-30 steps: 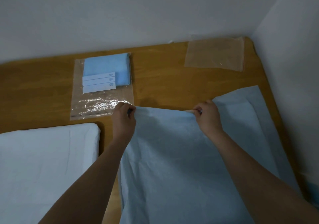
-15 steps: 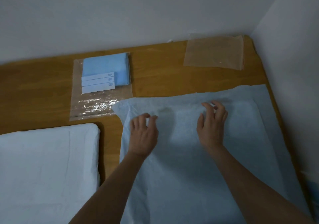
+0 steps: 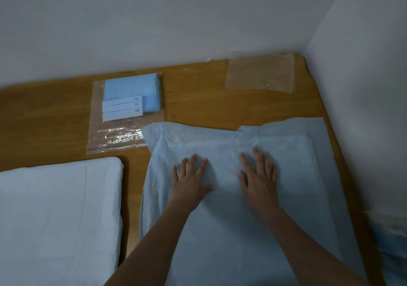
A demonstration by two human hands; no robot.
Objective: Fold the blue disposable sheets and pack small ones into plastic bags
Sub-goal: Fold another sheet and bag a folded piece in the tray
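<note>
A large pale blue disposable sheet [image 3: 297,175] lies spread over the right part of the wooden table [image 3: 44,118], its far edge wrinkled. My left hand [image 3: 190,181] and my right hand [image 3: 258,177] both press flat on the sheet with straight, spread fingers, a little apart from each other. Beyond the left hand lies a clear plastic bag [image 3: 119,137] that holds a small folded blue sheet [image 3: 132,88] with white label strips over it. An empty plastic bag [image 3: 261,73] lies flat in the far right corner.
A thick stack of pale sheets [image 3: 57,215] fills the near left of the table. White walls close the table at the back and on the right. Bare wood shows between the two bags and at the far left.
Both hands let go of the sheet's far edge, which dropped flat onto the table. They then drew back toward me and now press flat on the sheet.
</note>
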